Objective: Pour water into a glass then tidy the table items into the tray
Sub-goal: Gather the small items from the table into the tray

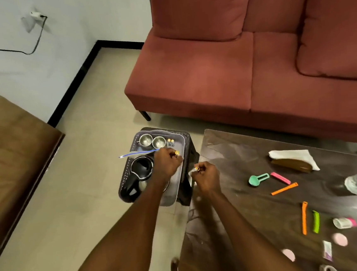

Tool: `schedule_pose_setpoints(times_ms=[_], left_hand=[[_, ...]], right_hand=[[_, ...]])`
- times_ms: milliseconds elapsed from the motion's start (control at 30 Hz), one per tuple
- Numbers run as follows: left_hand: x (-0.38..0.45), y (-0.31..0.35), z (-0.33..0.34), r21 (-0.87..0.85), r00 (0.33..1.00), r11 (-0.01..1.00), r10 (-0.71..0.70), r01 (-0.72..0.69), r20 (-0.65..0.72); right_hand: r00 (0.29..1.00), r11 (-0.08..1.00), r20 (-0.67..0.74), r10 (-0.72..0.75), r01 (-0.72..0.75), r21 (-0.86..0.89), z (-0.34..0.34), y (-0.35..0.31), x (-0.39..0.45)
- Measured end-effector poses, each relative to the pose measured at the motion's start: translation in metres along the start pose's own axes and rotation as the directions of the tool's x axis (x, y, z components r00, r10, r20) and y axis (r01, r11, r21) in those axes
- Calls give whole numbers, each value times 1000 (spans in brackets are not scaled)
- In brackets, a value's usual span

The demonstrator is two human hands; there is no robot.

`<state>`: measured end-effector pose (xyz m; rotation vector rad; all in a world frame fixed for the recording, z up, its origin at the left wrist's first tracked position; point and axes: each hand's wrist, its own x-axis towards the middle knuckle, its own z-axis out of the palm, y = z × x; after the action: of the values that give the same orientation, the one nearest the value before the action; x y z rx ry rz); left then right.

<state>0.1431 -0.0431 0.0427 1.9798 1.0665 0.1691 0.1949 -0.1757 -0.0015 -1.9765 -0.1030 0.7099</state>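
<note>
Over the tray [179,194], the left hand [168,161] pinches a blue straw [139,153]; right hand [204,173], just right, pinches something small.

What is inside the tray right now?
The tray holds two steel cups, a black kettle and two small yellow-capped bottles. The left hand covers its near right part.

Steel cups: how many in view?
2. Both stand in the tray at its far end, side by side: left steel cup and right steel cup, beyond the kettle. The left hand may hide others.
</note>
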Motion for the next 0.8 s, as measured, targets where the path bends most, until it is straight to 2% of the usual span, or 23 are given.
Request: schedule_pose_setpoints(times_ms=[267, 467, 600, 733, 800], left_hand=[[122, -44, -17, 140, 968, 980, 109, -142, 224], [179, -75, -1, 341, 906, 891, 156, -301, 392], [211, -85, 5, 387, 911, 883, 97, -265, 402], [240, -95, 9, 300, 917, 929, 91, -219, 387], [253, -100, 13, 299, 909, 924, 107, -241, 402]], right_hand=[[995, 994, -55, -78, 74, -80, 82, -25, 80], [987, 975, -121, -106, 79, -206, 133, -14, 121], [996, 976, -85, -35, 16, -218, 154, -6, 141], [986, 974, -162, 32, -67, -217, 164, 2, 150], [982, 974, -181, 56, -94, -207, 167, 6, 152]])
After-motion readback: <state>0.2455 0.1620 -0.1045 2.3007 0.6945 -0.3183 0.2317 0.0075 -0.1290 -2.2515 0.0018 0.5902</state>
